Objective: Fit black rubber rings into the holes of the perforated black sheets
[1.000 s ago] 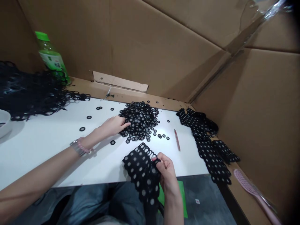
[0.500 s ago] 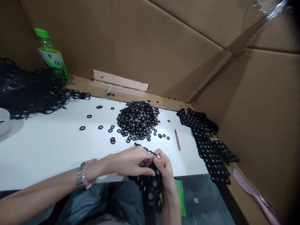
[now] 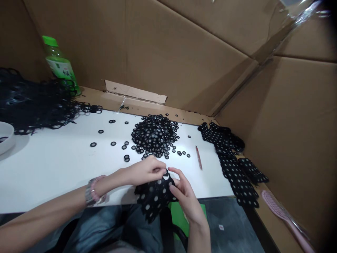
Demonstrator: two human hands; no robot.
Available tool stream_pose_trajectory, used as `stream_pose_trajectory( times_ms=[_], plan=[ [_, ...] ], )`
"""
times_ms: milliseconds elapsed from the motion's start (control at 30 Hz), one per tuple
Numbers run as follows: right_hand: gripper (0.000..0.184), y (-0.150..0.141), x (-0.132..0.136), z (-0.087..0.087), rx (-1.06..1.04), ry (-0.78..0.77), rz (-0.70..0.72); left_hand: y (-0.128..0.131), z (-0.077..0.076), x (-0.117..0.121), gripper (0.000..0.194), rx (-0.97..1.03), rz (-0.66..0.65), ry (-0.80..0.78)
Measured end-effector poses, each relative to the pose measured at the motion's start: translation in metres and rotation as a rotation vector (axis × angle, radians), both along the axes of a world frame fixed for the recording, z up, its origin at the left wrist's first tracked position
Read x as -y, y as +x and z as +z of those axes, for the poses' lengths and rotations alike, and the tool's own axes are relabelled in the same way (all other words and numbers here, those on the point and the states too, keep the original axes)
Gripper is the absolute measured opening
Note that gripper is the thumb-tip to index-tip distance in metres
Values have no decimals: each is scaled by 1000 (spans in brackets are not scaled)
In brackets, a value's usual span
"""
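Black lace strip with round holes lies between your two hands, and its near part hangs over the front edge of the white table, above your lap. Your left fingertips are close together and pinch the upper edge of this strip, but the exact grip is partly hidden. Your right fingers are curved and a little apart, and they touch the same edge from the other side; I cannot tell if they clamp it or only rest there. Your left hand comes across from the left, with a metal watch and a pink bead bracelet on the wrist, and your right hand comes up from below. Just beyond your fingers is a big heap of small black rings, and some loose rings lie very near your left hand, so they are the closest things in your way. To the right there is a red pencil, then more black lace strips lying along the table side, and a pink hairbrush further on. To the left you have a dark tangle of lace, a white bowl and a green-capped bottle, all in front of the cardboard wall.
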State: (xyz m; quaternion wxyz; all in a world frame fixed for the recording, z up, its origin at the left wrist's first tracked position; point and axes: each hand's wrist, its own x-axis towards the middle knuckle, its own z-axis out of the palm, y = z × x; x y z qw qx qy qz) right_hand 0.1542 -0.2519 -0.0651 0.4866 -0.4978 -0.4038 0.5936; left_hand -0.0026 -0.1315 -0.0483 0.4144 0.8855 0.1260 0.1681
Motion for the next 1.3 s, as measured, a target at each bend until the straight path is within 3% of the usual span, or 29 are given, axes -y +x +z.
stream_pose_trajectory(
  times_ms=[100,200,367,433,633,700,767,833,933,1000,1133,1233,1300],
  plan=[
    [26,1,-3,1,57,43,40,-1,-3,-1,32,38,83,-37],
    [25,-1,-6,2,77,66,-17,-4,-1,-9,34,54,210,-77],
    [36,4,6,-3,67,42,-141,-26,6,-55,32,26,645,50],
    [39,7,11,-4,88,55,-188,-34,4,-74,32,-9,716,107],
    [34,3,5,7,31,115,-222,-40,-17,-87,37,-207,682,182],
    [32,-1,0,10,17,131,-252,-38,-16,-80,36,-231,735,224],
    [32,-5,-5,10,8,132,-276,-35,-6,-67,35,-216,702,269],
    [32,-9,-10,8,-6,118,-289,-28,7,-46,35,-176,502,274],
    [34,-16,-15,6,-13,97,-294,-14,23,-8,36,-139,95,144],
    [36,-19,-16,7,-25,106,-281,-6,27,11,32,-100,-9,62],
    [42,-20,-12,10,-110,106,-175,1,22,19,31,-18,71,17],
    [50,-17,-8,10,-124,89,-123,0,14,6,36,13,141,-78],
    [52,-14,-5,9,-109,63,-158,-4,9,-11,37,8,258,-108]
  ],
)
